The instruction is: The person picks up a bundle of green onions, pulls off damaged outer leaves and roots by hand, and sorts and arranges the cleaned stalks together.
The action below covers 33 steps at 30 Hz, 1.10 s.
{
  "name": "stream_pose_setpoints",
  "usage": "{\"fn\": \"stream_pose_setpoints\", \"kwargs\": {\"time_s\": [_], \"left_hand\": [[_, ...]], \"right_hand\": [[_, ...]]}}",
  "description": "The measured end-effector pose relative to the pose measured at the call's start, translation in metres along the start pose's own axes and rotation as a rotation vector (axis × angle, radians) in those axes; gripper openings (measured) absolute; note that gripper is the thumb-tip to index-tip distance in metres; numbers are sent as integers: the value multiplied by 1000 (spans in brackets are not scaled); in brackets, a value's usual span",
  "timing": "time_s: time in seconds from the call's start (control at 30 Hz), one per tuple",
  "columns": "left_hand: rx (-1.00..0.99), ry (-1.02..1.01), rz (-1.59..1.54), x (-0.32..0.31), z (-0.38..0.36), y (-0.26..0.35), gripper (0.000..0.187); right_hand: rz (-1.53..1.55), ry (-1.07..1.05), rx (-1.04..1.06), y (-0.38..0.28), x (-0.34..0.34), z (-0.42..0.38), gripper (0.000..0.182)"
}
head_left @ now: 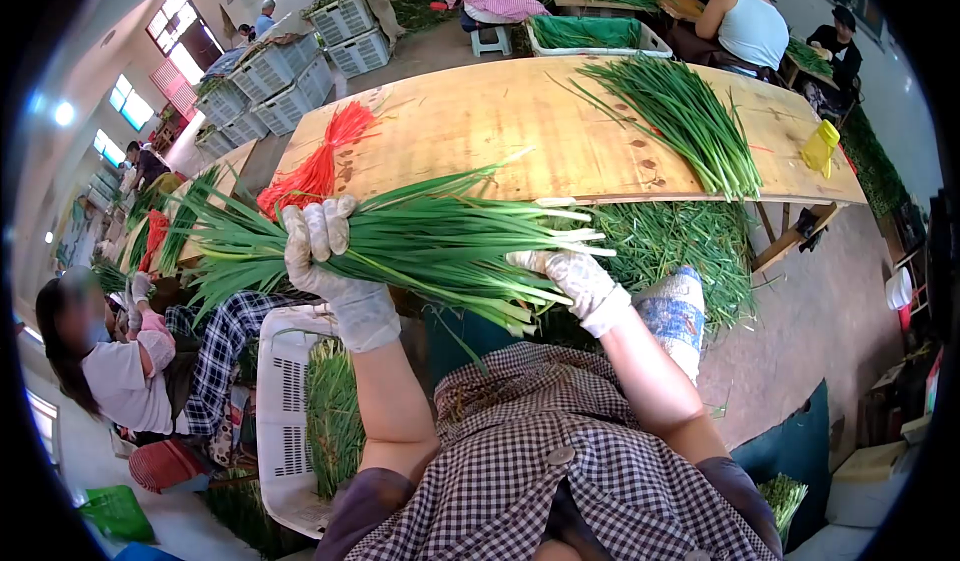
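Both gloved hands hold a bunch of chives [420,246] across the middle of the frame, in front of the table [560,131]. The left hand [325,261] wraps its fingers around the leafy part at centre left; the right hand [575,276] closes on the cut ends at centre right. A red bundle of ties [320,161] lies on the table at upper left, a loose chive pile [680,116] at upper right with a yellow item [820,146] beside it. A white crate [285,401] with chives stands at lower left. Trimmings [680,246] cover the floor under the table edge. Another person [110,361] sits at far left; others work at the top.
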<state>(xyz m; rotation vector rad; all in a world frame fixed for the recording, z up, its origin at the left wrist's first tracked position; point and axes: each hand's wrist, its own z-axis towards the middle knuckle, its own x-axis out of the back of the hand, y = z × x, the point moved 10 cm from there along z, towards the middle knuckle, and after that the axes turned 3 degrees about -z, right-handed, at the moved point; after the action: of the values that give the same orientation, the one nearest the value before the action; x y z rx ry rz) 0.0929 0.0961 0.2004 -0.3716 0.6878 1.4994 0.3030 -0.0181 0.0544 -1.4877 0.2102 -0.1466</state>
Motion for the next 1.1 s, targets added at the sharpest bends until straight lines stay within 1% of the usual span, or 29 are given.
{"fn": "stream_pose_setpoints", "kwargs": {"time_s": [0.07, 0.13, 0.17, 0.2, 0.23, 0.27, 0.3, 0.33, 0.37, 0.4, 0.47, 0.5, 0.53, 0.57, 0.6, 0.67, 0.7, 0.73, 0.77, 0.8, 0.83, 0.87, 0.9, 0.93, 0.97, 1.0, 1.03, 1.07, 1.1], "left_hand": [[-12, -3, -45, 4, 3, 5, 15], [-28, 24, -24, 15, 6, 13, 17], [-27, 59, -47, 22, 5, 14, 17], [-21, 94, -71, 28, 4, 13, 18], [-45, 173, -25, 30, 2, 15, 22], [-43, 175, -30, 35, 1, 19, 22], [-42, 158, -129, 42, 3, 28, 22], [-45, 138, -226, 46, 5, 36, 23], [-41, 113, -289, 45, 6, 40, 23], [-44, 117, -285, 43, 5, 42, 23], [-64, 193, -131, 45, 2, 44, 23], [-109, 219, -62, 50, 0, 48, 15], [-117, 223, -60, 58, -3, 53, 15], [-120, 220, -60, 65, -3, 60, 15], [-119, 215, -59, 72, -2, 67, 15], [-161, 231, -47, 76, -3, 82, 15], [-179, 238, -58, 82, -5, 92, 15], [-194, 246, -70, 82, -5, 96, 15], [-238, 287, -53, 77, -9, 96, 15], [-239, 289, -51, 82, -11, 99, 15], [-224, 242, -73, 87, -12, 102, 16], [-211, 192, -95, 81, -8, 99, 17], [-220, 207, -122, 80, -12, 94, 20], [-220, 207, -121, 72, -12, 84, 20], [-192, 222, -154, 66, -13, 72, 21], [-161, 240, -188, 61, -15, 59, 22], [-154, 229, -149, 55, -16, 50, 22], [-154, 228, -151, 58, -16, 49, 22], [-111, 189, -196, 60, -16, 44, 20]], "right_hand": [[-194, 37, -6, -4, 14, -2, 32], [708, -74, -177, 6, 2, -9, 31], [719, -93, -107, 7, 4, -8, 34], [668, -159, -69, 22, 13, -6, 39], [736, -184, -129, 26, 20, -14, 39], [800, -208, -186, 25, 28, -24, 39], [775, -149, -208, 24, 48, -32, 40], [657, -135, -71, 20, 73, -35, 39], [644, 34, -80, 32, 103, -42, 36], [842, -172, -17, 21, 98, -42, 32], [715, -96, -6, 31, 126, -50, 30], [762, -14, -6, 35, 140, -53, 29], [805, 67, -5, 35, 152, -55, 29], [1049, -52, 20, 25, 147, -55, 27], [1049, 3, 57, 30, 163, -58, 28], [1120, -56, 128, 35, 188, -63, 17], [1225, 121, 139, 51, 209, -67, 15], [1000, 235, 144, 51, 215, -68, 14], [595, 277, -15, 58, 209, -64, 13], [185, 310, -166, 65, 204, -63, 13], [-169, 332, -353, 80, 203, -61, 16], [-144, 313, -321, 87, 191, -51, 21], [-100, 185, -171, 85, 163, -33, 31], [-32, 109, -178, 39, 105, -30, 49], [56, -37, -1, 1, 57, -23, 63], [-62, -67, 95, -18, 27, -20, 66], [-32, -196, 37, -7, 4, -15, 67], [-87, -281, 118, -22, -12, -14, 64], [-6, -330, 95, -17, -17, -14, 53]]}}
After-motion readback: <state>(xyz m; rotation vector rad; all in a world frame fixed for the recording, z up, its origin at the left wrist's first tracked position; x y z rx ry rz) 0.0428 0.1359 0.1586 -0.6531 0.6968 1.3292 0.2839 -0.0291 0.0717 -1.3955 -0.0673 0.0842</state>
